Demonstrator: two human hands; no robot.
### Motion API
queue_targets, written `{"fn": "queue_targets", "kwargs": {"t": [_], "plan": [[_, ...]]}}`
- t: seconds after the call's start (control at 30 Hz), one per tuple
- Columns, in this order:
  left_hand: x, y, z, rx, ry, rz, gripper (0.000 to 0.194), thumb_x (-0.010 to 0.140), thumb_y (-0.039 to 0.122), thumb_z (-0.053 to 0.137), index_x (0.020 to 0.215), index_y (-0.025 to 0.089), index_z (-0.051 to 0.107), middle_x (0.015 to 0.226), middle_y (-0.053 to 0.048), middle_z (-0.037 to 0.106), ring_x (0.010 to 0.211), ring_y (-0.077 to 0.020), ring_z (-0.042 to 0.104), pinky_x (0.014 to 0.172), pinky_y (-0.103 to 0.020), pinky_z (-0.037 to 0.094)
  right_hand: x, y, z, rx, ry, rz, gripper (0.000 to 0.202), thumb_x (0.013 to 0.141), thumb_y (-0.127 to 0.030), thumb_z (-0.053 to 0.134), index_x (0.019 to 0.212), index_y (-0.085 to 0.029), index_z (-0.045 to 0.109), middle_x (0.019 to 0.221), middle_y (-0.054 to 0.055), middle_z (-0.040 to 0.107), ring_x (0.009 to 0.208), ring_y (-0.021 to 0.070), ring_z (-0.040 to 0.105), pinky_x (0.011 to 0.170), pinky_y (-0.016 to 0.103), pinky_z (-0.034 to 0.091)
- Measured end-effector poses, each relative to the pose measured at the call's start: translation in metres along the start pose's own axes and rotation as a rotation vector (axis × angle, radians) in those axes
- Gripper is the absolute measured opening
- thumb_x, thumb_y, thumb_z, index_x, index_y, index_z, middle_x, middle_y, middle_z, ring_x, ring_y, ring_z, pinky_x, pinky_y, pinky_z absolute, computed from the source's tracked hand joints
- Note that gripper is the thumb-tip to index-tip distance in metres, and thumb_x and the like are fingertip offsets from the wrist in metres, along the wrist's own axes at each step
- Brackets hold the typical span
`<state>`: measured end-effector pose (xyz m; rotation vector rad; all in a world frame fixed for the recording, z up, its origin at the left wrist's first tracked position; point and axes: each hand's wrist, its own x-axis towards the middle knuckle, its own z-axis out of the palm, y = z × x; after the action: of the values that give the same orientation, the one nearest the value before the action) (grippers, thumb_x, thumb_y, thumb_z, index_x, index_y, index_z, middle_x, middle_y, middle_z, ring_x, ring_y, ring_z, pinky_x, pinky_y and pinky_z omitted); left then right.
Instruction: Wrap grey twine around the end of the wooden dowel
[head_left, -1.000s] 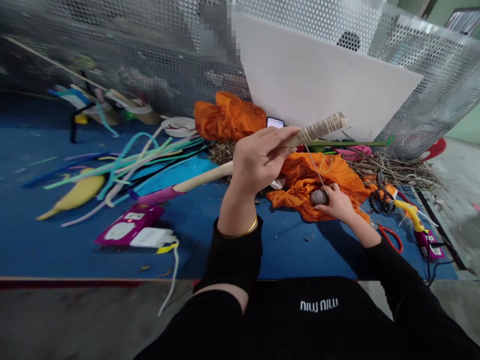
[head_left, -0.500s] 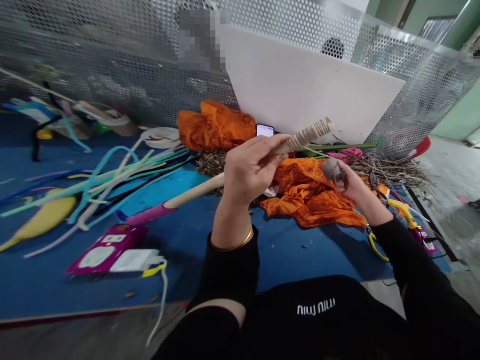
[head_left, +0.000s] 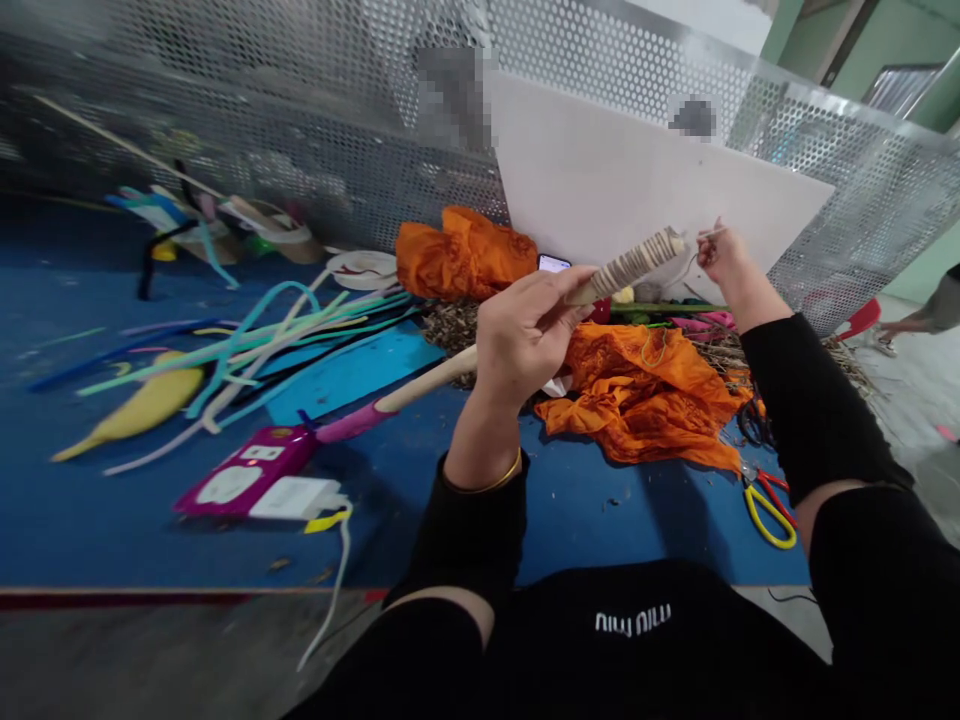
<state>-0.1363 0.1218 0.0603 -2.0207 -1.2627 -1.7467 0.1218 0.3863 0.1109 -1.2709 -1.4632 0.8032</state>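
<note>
My left hand (head_left: 529, 335) is closed around a pale wooden stick (head_left: 431, 380), which slants up to the right. Its lower end is covered in pink, and cord (head_left: 637, 268) is wound in close turns around its upper end. Beyond that wound end, my right hand (head_left: 721, 258) is raised in front of the white board, fingers pinched on a thin pale string. The string is faint, and where it runs is hard to follow. Below both hands lies crumpled orange cloth (head_left: 645, 400) with a dark pattern.
Pliers with red and yellow handles (head_left: 769, 510) and dark scissors (head_left: 752, 425) lie at right. A purple power strip (head_left: 247, 470), a yellow banana-shaped thing (head_left: 135, 405) and fuzzy coloured stems (head_left: 225, 375) lie at left. A white board (head_left: 637, 170) leans against perforated metal behind.
My right hand has moved up and right, off the orange cloth. The greyish ball it held earlier is no longer seen in it. My left hand keeps its grip on the stick.
</note>
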Motion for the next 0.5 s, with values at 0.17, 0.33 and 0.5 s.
{"fn": "queue_targets", "kwargs": {"t": [0.17,0.33,0.5], "plan": [[0.001,0.002,0.001,-0.024,-0.001,-0.014,0.030,0.095,0.028,0.064,0.121,0.021,0.077,0.097,-0.004,0.078,0.089,-0.0171,0.069,0.085,-0.027,0.055,0.019,-0.068,-0.053,0.100,0.087,0.170,0.064,0.107,-0.047,0.000,0.065,-0.022,0.041,0.073,0.002,0.058,0.066,-0.0004,0.057,0.064,0.021,0.042],[0.001,0.005,0.001,-0.069,0.020,0.027,0.031,0.093,0.021,0.066,0.122,0.021,0.077,0.094,-0.002,0.077,0.083,-0.0146,0.068,0.081,-0.024,0.053,-0.031,-0.113,-0.101,0.348,0.281,-0.035,0.063,0.103,-0.050,-0.001,0.075,-0.021,0.047,0.111,0.014,0.068,0.086,0.0056,0.072,0.070,0.024,0.050],[0.001,0.009,0.002,-0.127,0.026,0.035,0.031,0.093,0.020,0.066,0.123,0.021,0.076,0.095,-0.002,0.076,0.085,-0.0153,0.068,0.082,-0.025,0.054,-0.117,-0.096,-0.104,0.037,0.529,-0.669,0.086,0.086,-0.088,0.011,0.101,-0.023,0.066,0.095,0.010,0.070,0.095,0.0208,0.078,0.079,0.038,0.060]]}}
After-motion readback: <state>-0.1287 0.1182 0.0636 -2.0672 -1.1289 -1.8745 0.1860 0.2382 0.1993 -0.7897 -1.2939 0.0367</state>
